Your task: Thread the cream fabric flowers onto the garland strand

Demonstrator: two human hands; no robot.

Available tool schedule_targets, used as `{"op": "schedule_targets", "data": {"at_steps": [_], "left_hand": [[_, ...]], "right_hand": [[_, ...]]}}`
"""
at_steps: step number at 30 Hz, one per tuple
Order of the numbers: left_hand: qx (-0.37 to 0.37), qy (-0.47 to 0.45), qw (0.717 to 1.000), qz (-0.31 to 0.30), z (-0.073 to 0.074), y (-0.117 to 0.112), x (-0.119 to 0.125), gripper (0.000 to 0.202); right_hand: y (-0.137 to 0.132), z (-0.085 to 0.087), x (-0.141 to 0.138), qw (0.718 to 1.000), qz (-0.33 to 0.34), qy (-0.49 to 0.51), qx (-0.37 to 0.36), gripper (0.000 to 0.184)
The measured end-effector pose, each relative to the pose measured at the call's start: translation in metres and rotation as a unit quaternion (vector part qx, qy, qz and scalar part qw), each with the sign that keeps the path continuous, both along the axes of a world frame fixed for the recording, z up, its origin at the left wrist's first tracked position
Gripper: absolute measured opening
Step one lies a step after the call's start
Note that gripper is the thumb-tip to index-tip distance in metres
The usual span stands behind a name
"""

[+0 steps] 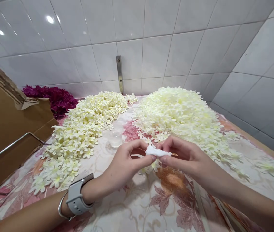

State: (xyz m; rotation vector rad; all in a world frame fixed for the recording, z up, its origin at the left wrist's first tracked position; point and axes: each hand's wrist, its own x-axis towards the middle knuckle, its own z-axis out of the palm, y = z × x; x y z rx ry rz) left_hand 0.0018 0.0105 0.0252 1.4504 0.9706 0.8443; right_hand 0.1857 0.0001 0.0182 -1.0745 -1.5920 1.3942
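Note:
My left hand (pixel 127 162) and my right hand (pixel 182 156) meet above the middle of the table, both pinching one small white fabric flower piece (pixel 155 151) between thumb and fingers. A grey watch and a thin bangle sit on my left wrist. To the left lies a long heap of cream fabric flowers (pixel 83 129). A taller, denser mound of cream flowers (pixel 178 112) rises just behind and to the right of my hands. A few loose petals lie under my fingers.
A floral cloth (pixel 166 206) covers the table. Dark magenta flowers (pixel 54 98) lie at the back left beside a cardboard box (pixel 8 116) with a metal rail. A small clear cup (pixel 115 138) stands between the heaps. White tiled walls close the back and right.

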Motion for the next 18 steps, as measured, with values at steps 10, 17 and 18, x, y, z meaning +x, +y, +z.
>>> {"op": "schedule_targets", "data": {"at_steps": [10,17,18], "left_hand": [[-0.088,0.010,0.995,-0.038,-0.002,-0.001,-0.004,0.020],[0.064,0.083,0.992,-0.072,0.001,-0.004,-0.002,0.028],[0.039,0.068,0.995,-0.067,0.000,-0.004,-0.001,0.024]], "right_hand": [[-0.005,-0.004,-0.004,0.949,-0.018,-0.216,0.230,0.012],[-0.015,-0.015,-0.006,0.899,-0.031,-0.241,0.364,0.012],[-0.015,-0.016,-0.006,0.897,-0.037,-0.240,0.370,0.014]]}}
